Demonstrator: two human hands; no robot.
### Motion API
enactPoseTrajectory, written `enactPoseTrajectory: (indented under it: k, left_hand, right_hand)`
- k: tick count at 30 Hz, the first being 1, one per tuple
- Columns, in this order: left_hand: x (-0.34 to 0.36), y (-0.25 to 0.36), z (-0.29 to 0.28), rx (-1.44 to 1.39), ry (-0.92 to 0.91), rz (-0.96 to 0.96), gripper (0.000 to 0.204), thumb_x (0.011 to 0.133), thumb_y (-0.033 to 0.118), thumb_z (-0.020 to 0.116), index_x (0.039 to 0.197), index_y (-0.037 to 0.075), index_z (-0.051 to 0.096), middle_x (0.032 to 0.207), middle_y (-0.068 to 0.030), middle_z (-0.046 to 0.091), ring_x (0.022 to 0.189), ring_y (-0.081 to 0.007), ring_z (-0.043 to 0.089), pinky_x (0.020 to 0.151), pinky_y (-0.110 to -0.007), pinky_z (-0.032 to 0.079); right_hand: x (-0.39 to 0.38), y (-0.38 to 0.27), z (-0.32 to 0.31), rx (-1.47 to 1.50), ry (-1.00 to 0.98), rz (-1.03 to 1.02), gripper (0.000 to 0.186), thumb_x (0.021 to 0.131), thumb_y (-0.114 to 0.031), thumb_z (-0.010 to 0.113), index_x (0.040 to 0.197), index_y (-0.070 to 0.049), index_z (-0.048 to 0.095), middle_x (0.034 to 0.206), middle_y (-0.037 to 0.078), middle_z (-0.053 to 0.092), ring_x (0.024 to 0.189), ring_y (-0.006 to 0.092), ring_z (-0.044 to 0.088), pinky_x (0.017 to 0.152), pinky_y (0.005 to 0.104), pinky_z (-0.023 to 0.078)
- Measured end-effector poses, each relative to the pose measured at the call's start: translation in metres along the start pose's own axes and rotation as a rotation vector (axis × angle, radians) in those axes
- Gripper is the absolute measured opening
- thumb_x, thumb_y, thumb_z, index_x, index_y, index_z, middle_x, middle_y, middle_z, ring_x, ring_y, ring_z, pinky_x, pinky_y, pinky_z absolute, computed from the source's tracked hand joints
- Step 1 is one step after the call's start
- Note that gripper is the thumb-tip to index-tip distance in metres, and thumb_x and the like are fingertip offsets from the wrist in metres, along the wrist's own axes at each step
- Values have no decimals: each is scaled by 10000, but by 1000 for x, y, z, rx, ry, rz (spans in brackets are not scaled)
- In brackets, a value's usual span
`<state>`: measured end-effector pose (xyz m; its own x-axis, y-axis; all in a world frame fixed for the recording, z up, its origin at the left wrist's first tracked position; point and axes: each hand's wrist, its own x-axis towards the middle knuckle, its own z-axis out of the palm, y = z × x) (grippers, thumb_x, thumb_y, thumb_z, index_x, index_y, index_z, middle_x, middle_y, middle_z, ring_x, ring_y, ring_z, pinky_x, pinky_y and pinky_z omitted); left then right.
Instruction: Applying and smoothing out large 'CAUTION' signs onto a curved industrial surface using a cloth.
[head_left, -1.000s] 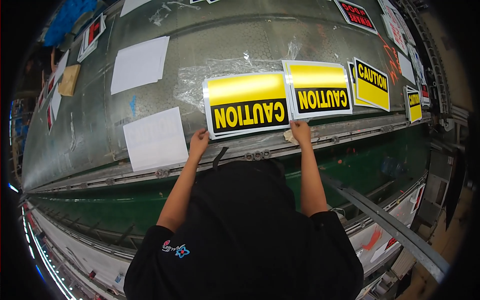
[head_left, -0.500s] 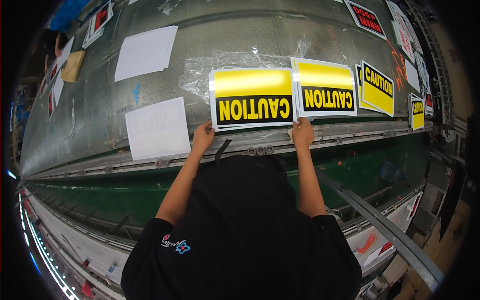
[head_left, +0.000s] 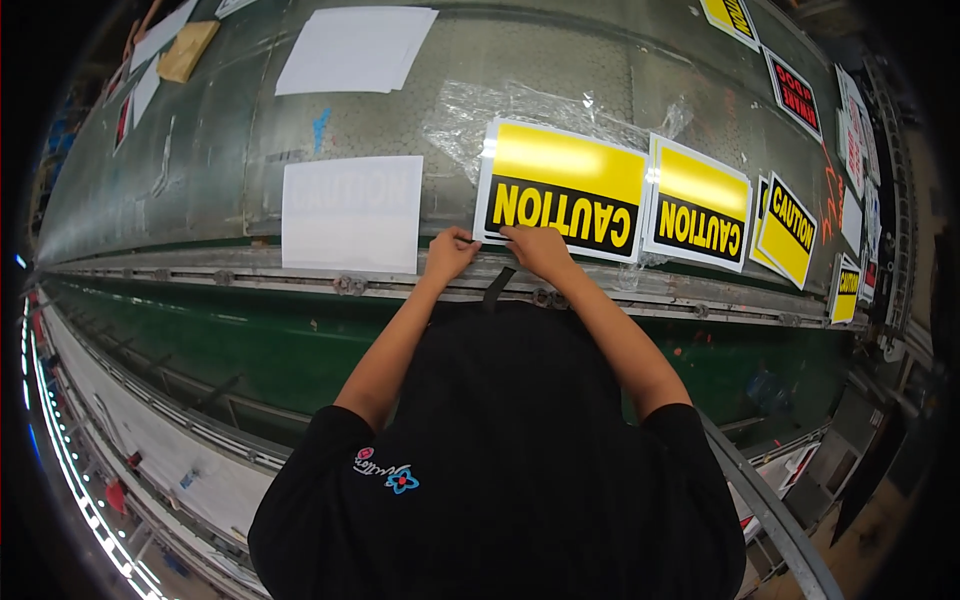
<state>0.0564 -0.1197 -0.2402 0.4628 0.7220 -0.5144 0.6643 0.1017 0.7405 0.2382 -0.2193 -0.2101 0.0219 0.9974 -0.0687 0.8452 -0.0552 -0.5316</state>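
Note:
A yellow-and-black sign [head_left: 570,165] lies upside down on top of a small stack in front of me, near the table's front edge. At its lower left corner, my right hand [head_left: 540,251] is closed with its fingers bent over the edge of the sign. Just left of it, my left hand [head_left: 451,255] is pinched beside the same corner. A small dark sliver shows at its fingertips, too small to name. To the right lies a second stack of yellow-and-black signs [head_left: 700,190]. On the left is a pale white sheet [head_left: 352,215] with faint print.
White sheets [head_left: 352,50] lie farther back on the grey table, with crumpled clear film [head_left: 545,102] behind the signs. More yellow-and-black signs [head_left: 789,232] and a red-and-black sign [head_left: 795,92] are at the right. A metal rail [head_left: 250,280] runs along the front edge.
My right hand has left the gap between the two stacks and come to the near sign's lower left corner, close to my left hand. The whole view has shifted.

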Motion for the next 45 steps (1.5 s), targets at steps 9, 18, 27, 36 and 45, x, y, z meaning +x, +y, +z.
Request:
enactPoseTrajectory:
  k: [9, 18, 27, 36, 45]
  left_hand:
    - [2, -9, 6, -259, 42, 18, 240, 733, 142, 712, 864, -6, 575, 667, -134, 667, 603, -195, 676, 581, -292, 520]
    - [-4, -4, -2, -373, -77, -75, 241, 758, 132, 691, 880, -11, 541, 670, -106, 657, 540, -139, 647, 411, -264, 469]
    - [-11, -5, -1, 51, 80, -6, 221, 712, 222, 727, 831, 99, 587, 733, -90, 654, 756, -299, 641, 651, -397, 501]
    - [-8, 22, -16, 173, 131, 183, 223, 727, 250, 722, 828, 97, 595, 739, -78, 654, 749, -279, 641, 648, -374, 489]
    - [-18, 20, -49, -195, -75, 133, 252, 836, 254, 672, 908, 26, 595, 797, -54, 655, 573, -129, 595, 453, -223, 435]
  right_hand:
    - [55, -8, 6, -112, -253, -169, 297, 800, -193, 616, 1096, -191, 594, 871, 36, 587, 754, 257, 620, 597, 393, 489]
    - [72, -21, -4, -133, -427, -268, 258, 746, -91, 586, 1000, -119, 555, 914, 96, 544, 692, 307, 617, 588, 414, 498]
    - [68, -49, -55, -53, -440, -329, 172, 724, -32, 568, 878, -106, 590, 961, 75, 583, 725, 272, 642, 606, 384, 498]
    - [48, -83, -167, -549, -364, -427, 61, 690, -73, 587, 686, -71, 648, 670, 105, 625, 658, 280, 647, 563, 384, 499]
    - [-22, -124, -387, -210, 284, -177, 81, 707, -3, 631, 767, -52, 656, 704, 34, 614, 643, 222, 619, 563, 306, 460]
